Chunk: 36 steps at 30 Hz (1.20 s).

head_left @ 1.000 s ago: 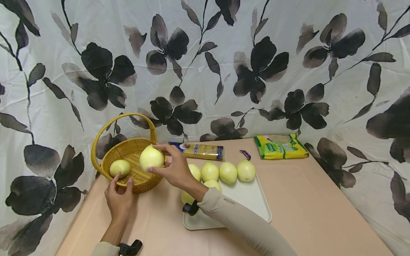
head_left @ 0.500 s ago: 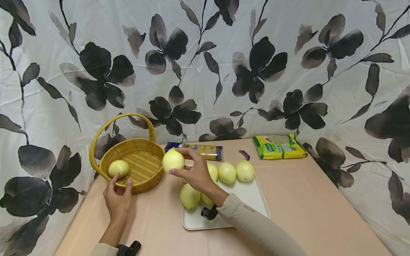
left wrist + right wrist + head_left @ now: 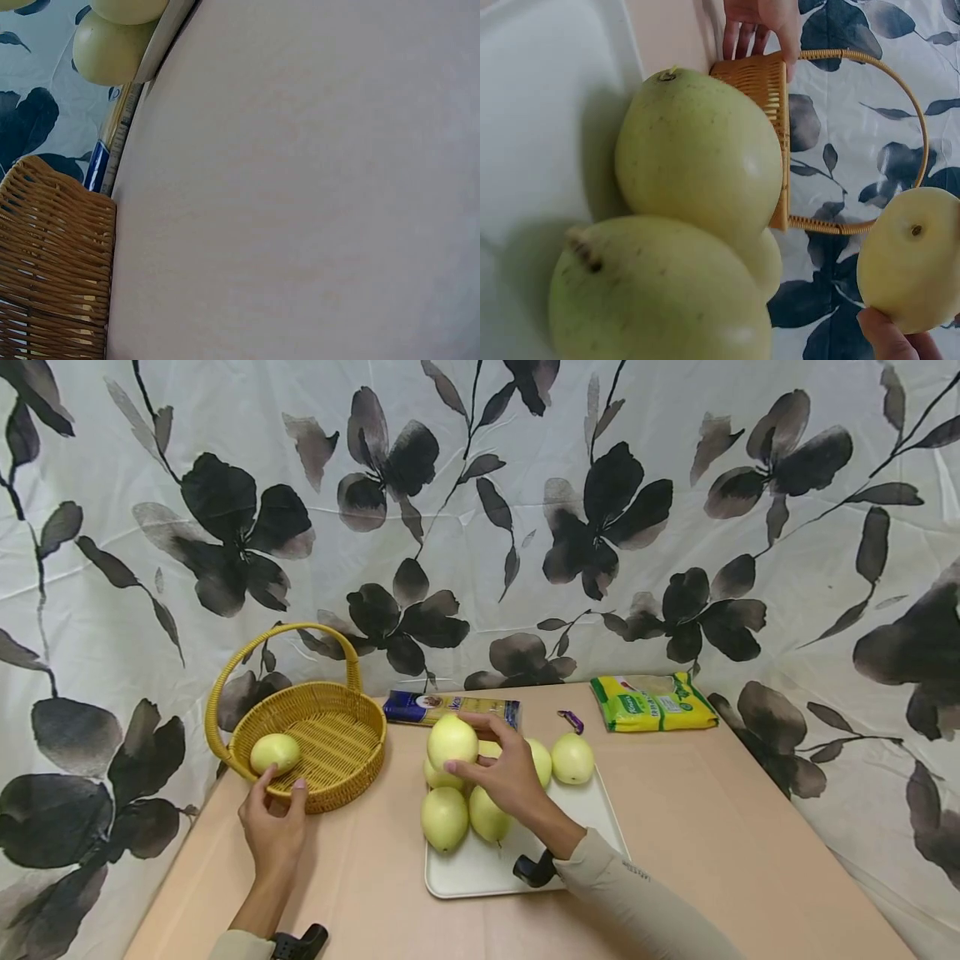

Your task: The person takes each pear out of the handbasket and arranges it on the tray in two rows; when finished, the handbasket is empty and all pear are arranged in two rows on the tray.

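My right hand (image 3: 506, 768) pinches a pale yellow-green pear (image 3: 452, 742) between thumb and fingers, above the left part of a white tray (image 3: 517, 877). Several similar pears (image 3: 444, 820) sit on that tray, partly hidden by the hand. At the left, my left hand (image 3: 273, 835) holds the front rim of a yellow wicker basket (image 3: 352, 785) with its fingertips. One pear (image 3: 275, 753) lies inside the basket near those fingers. In the right wrist view, the held pear (image 3: 911, 259) shows at the lower right, with fingertips beneath it. The left wrist view does not show its hand.
Behind the tray lie a blue-and-yellow packet (image 3: 420, 707) and a small purple wrapped item (image 3: 572, 721). A yellow-green bag (image 3: 654, 702) lies at the back right. A floral curtain (image 3: 480, 527) hangs behind the peach-coloured tabletop (image 3: 720, 843).
My right hand has carried the pear rightward, away from above the basket to over the tray. My left hand has stayed at the basket rim, and the other pear remains inside.
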Available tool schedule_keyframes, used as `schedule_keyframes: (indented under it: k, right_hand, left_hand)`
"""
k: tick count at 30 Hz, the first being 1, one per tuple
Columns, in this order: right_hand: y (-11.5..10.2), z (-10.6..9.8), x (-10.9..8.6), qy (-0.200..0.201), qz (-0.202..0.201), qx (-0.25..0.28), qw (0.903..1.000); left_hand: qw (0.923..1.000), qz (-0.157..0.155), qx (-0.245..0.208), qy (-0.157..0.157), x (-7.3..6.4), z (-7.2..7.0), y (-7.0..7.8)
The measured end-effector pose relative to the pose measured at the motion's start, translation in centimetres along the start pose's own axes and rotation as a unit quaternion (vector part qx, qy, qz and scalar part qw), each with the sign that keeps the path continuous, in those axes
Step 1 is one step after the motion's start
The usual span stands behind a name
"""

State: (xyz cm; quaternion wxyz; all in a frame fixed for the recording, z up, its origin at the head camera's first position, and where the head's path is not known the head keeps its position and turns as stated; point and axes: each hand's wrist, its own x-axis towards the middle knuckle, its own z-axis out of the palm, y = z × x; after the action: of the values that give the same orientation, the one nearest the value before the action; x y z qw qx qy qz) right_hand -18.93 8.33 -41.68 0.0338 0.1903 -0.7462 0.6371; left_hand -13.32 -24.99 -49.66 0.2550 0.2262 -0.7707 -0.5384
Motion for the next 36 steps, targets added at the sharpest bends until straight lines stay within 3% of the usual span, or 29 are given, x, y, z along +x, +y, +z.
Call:
schedule_keyframes:
  k: [23, 36]
  right_hand:
    - [2.0, -6.9, -4.9, 0.042, 0.049, -0.042, 0.997]
    - [3.3, -8.6, -7.2, 0.036, 0.083, -0.062, 0.994]
  left_hand:
    - [0.9999, 0.009, -0.006, 0.003, 0.2, 0.0, -0.1]
    - [0.9999, 0.011, -0.004, -0.002, 0.1, -0.1, -0.2]
